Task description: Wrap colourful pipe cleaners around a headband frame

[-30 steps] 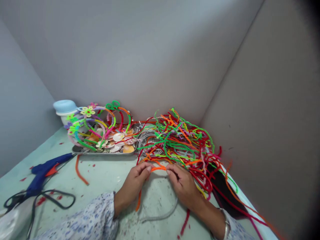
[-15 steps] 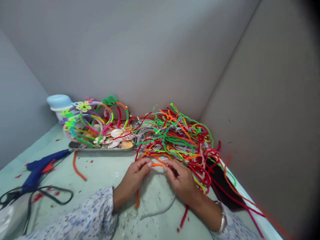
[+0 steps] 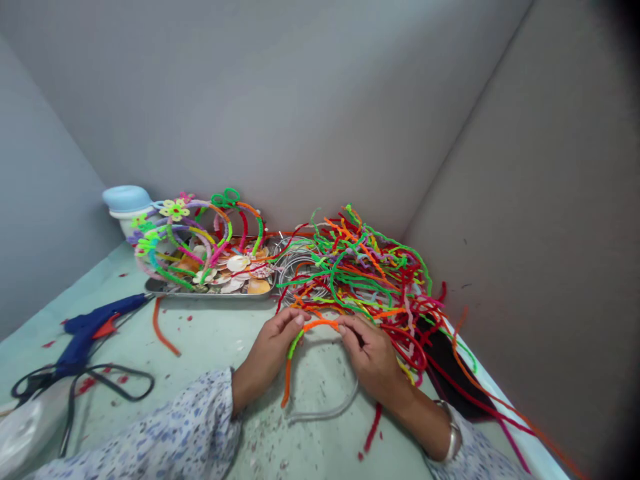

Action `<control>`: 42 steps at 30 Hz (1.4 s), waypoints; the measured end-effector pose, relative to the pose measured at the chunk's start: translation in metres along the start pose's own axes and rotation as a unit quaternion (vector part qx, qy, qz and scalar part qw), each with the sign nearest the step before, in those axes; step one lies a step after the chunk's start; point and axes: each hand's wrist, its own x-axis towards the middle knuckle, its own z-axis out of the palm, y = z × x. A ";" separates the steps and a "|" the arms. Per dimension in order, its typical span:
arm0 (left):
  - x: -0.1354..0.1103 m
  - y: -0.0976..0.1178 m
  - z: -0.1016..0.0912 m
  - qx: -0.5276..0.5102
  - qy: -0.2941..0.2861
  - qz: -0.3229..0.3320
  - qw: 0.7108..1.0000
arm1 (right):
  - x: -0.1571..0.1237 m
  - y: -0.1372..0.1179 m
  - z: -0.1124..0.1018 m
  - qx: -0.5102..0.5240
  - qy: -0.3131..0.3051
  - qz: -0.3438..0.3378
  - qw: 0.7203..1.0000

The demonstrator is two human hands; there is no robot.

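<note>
Between my two hands arches a grey wire wrapped along its upper part with orange pipe cleaner. Beside my left fingers the wrapping turns bright green, then orange again down to the left end. My left hand pinches the band at the left of the arch. At its right, the thumb and fingers of my right hand close on the orange wrapping. From there the bare wire curves down and back to the left, above the table.
A metal tray at the back left holds seashells and several pipe-cleaner headbands. Coiled wire and a tangled pile of pipe cleaners lie beside it. A blue glue gun, scissors and a lidded cup stand or lie left.
My hands have moved slightly apart, baring more of the orange arch and the green section by my left fingers. The view has shifted a little.
</note>
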 end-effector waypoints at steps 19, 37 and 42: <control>0.000 0.002 0.003 0.113 -0.097 0.028 0.989 | -0.008 0.003 0.006 0.018 -0.070 -0.032 0.997; -0.001 -0.007 0.004 0.171 -0.091 0.047 0.980 | -0.007 -0.006 0.004 0.019 -0.089 -0.055 0.994; -0.002 -0.006 0.005 0.166 -0.089 0.044 0.981 | -0.008 -0.006 0.004 0.013 -0.087 -0.063 0.994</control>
